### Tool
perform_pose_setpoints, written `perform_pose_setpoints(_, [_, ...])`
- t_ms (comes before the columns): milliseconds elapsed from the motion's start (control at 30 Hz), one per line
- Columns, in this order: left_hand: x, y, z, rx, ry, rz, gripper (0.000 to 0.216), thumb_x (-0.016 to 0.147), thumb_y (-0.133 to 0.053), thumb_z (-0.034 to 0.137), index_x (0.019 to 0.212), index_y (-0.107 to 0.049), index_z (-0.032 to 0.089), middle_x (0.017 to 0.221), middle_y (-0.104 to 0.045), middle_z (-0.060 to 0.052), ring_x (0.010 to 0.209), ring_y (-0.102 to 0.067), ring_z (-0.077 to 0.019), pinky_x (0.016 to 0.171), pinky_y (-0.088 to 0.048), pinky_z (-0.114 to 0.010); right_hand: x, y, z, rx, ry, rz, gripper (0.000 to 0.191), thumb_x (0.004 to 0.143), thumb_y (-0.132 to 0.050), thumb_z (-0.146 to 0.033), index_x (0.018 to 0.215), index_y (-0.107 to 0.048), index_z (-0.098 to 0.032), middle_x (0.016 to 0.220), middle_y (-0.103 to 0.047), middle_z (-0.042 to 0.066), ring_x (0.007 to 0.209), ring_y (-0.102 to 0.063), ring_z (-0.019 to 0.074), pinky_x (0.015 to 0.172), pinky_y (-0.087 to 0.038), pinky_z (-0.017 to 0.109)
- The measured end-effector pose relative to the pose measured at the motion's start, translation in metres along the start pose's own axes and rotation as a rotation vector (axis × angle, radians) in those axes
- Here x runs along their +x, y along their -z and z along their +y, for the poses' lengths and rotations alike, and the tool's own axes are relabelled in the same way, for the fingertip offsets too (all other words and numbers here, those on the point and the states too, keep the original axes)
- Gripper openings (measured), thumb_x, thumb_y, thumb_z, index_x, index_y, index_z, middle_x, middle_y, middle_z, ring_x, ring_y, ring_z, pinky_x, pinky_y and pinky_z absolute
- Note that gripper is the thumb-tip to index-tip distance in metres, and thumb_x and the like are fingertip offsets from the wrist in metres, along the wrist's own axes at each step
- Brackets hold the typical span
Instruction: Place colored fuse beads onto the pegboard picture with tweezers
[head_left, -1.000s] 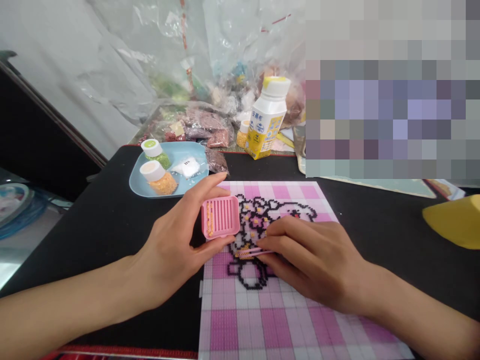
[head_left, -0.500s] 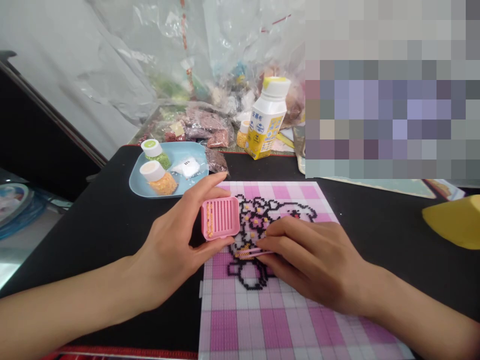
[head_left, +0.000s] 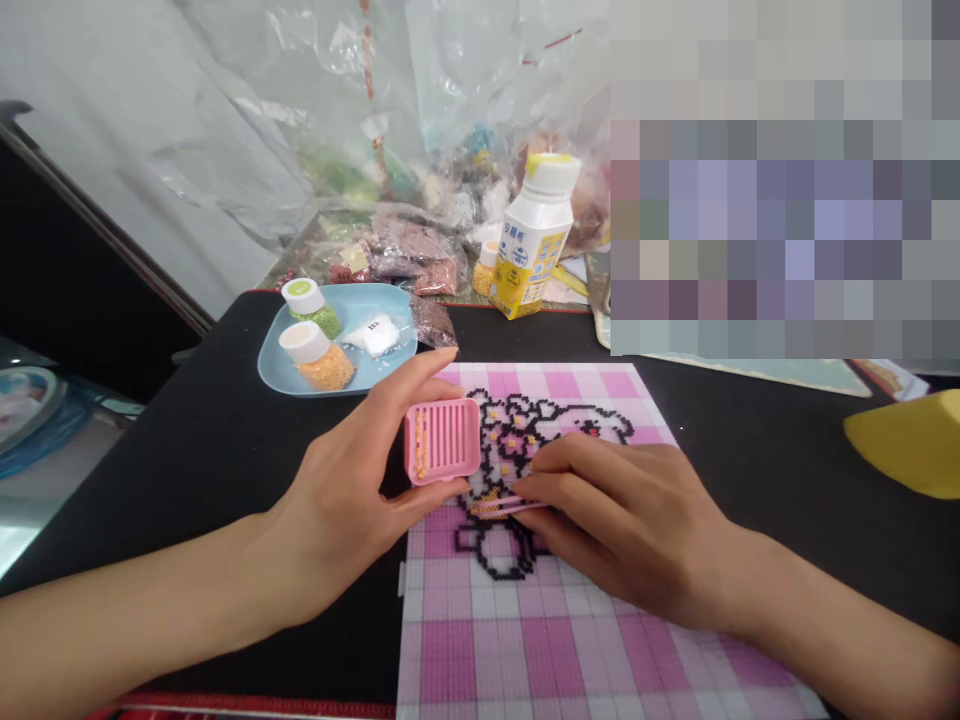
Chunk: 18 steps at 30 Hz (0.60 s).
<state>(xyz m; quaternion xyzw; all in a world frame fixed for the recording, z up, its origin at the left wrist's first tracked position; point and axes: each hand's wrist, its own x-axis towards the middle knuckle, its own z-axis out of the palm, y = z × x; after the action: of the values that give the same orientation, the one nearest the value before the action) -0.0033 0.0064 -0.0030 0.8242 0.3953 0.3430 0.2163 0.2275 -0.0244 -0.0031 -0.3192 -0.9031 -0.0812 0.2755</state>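
Observation:
A small pink slotted bead tray [head_left: 454, 445] is held by its edges between the thumb and fingers of my left hand [head_left: 349, 475]. Yellow-orange beads [head_left: 421, 445] sit in its leftmost grooves. My right hand [head_left: 637, 525] pinches pink tweezers [head_left: 506, 505], whose tips point left at a patch of orange beads on the pegboard [head_left: 540, 650]. The board has a pink and white check, and black beads [head_left: 501, 577] outline a figure on it with some orange beads inside. Whether the tips hold a bead is too small to tell. My right hand covers part of the figure.
On the black mat, a blue tray [head_left: 274, 375] carries a green-bead jar [head_left: 307, 300], an orange-bead jar [head_left: 319, 358] and a small white bag [head_left: 375, 333]. Behind stand a yellow and white bottle [head_left: 534, 240] and bead bags [head_left: 412, 245]. A yellow object [head_left: 911, 440] lies at right.
My left hand and the pink bead tray have shifted very slightly downward. The right hand and tweezers stay nearly in place over the board.

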Motion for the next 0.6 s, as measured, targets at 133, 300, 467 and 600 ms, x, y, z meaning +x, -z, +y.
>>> perform_pose_setpoints(133, [-0.0004, 0.0000, 0.0003, 0.013, -0.001, 0.003, 0.077, 0.077, -0.073, 0.026, 0.140, -0.030, 0.037, 0.120, -0.063, -0.001, 0.110, -0.062, -0.0222, 0.098, -0.050, -0.038, 0.0000, -0.0003, 0.0005, -0.002, 0.000, -0.007, 0.013, 0.094, -0.051, -0.019, 0.085, -0.061, -0.015, 0.075, -0.064, 0.002, 0.059, -0.056, 0.0099, 0.045, -0.039, 0.023])
perform_pose_setpoints(300, [0.0008, -0.0003, 0.0001, 0.038, -0.004, 0.004, 0.078, 0.077, -0.073, 0.025, 0.140, -0.029, 0.036, 0.120, -0.063, 0.000, 0.106, -0.063, -0.0197, 0.098, -0.050, -0.035, -0.0001, -0.0002, 0.0003, 0.003, 0.003, -0.003, 0.014, 0.094, -0.050, -0.019, 0.085, -0.061, -0.015, 0.076, -0.063, 0.002, 0.060, -0.057, 0.0098, 0.045, -0.039, 0.024])
perform_pose_setpoints(467, [0.0002, -0.0002, -0.0005, 0.014, 0.005, -0.002, 0.077, 0.077, -0.073, 0.027, 0.140, -0.029, 0.037, 0.121, -0.063, 0.000, 0.110, -0.061, -0.0201, 0.099, -0.049, -0.035, -0.0014, -0.0009, 0.0001, 0.010, 0.002, -0.005, 0.014, 0.094, -0.052, -0.021, 0.086, -0.061, -0.015, 0.077, -0.063, 0.002, 0.060, -0.055, 0.0099, 0.045, -0.040, 0.024])
perform_pose_setpoints(600, [-0.0006, -0.0003, -0.0013, 0.006, 0.004, -0.002, 0.078, 0.077, -0.073, 0.026, 0.140, -0.029, 0.037, 0.121, -0.062, 0.000, 0.111, -0.061, -0.0206, 0.099, -0.049, -0.035, -0.0014, -0.0013, 0.0000, 0.007, 0.002, -0.009, 0.013, 0.093, -0.052, -0.020, 0.085, -0.062, -0.014, 0.077, -0.063, 0.002, 0.061, -0.055, 0.0104, 0.045, -0.039, 0.024])
